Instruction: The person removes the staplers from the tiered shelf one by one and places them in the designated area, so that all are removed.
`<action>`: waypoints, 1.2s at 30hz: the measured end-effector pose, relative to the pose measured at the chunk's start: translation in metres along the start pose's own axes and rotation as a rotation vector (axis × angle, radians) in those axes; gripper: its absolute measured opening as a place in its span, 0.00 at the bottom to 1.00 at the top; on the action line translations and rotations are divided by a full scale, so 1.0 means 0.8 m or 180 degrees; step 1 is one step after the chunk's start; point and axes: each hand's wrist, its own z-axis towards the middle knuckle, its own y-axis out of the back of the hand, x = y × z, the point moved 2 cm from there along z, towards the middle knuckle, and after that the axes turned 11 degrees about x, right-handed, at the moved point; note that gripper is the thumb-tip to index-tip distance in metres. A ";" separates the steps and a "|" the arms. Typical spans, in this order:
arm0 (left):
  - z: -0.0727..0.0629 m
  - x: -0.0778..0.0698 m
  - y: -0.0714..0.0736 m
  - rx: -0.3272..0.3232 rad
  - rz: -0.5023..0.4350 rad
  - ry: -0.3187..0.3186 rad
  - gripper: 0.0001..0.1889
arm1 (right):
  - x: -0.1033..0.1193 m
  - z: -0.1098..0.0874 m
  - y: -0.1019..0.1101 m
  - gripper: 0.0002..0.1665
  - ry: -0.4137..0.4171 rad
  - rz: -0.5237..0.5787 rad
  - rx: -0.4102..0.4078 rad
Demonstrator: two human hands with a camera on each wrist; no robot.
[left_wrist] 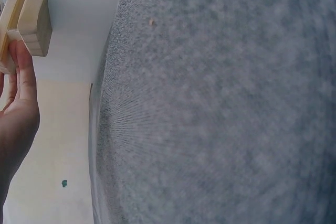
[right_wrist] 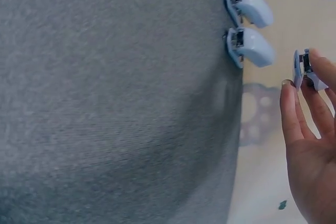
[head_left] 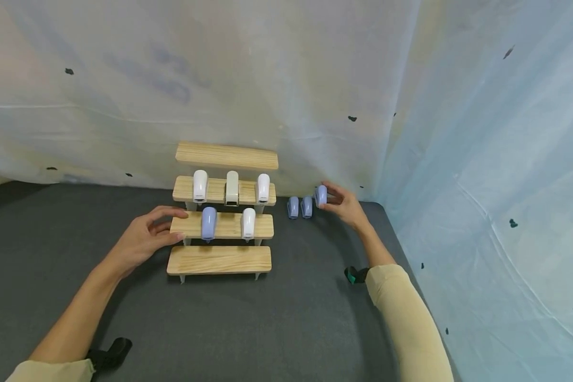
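Observation:
My right hand (head_left: 347, 209) pinches a small lavender stapler (head_left: 321, 196) between thumb and fingers. In the right wrist view that stapler is held up off the dark cloth, its side partly covered by my fingers. Two more lavender staplers (head_left: 293, 207) (right_wrist: 252, 48) stand side by side on the cloth, just left of it. My left hand (head_left: 140, 239) grips the left end of a step of the wooden tiered rack (head_left: 219, 260), thumb at the front edge and fingers behind. On that step sit a lavender stapler (head_left: 209, 223) and a white stapler (head_left: 248, 223).
The step above bears two white staplers (head_left: 200, 185) and a beige stapler (head_left: 232, 188). A bare top step (head_left: 226, 155) stands close to the pale hanging sheet (head_left: 286, 79). More sheeting closes off the right side. Dark cloth (head_left: 296, 329) covers the table.

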 end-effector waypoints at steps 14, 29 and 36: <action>-0.006 0.003 0.001 0.0005 0.0014 0.0035 0.24 | -0.051 -0.001 -0.012 0.38 -0.0277 -0.0167 -0.0148; -0.004 0.002 0.002 -0.0047 -0.0043 0.0034 0.24 | -0.062 -0.004 -0.014 0.39 -0.0542 -0.0348 -0.0180; -0.001 0.002 0.003 -0.0034 -0.0044 0.0013 0.23 | -0.067 -0.003 -0.015 0.38 -0.0544 -0.0399 -0.0216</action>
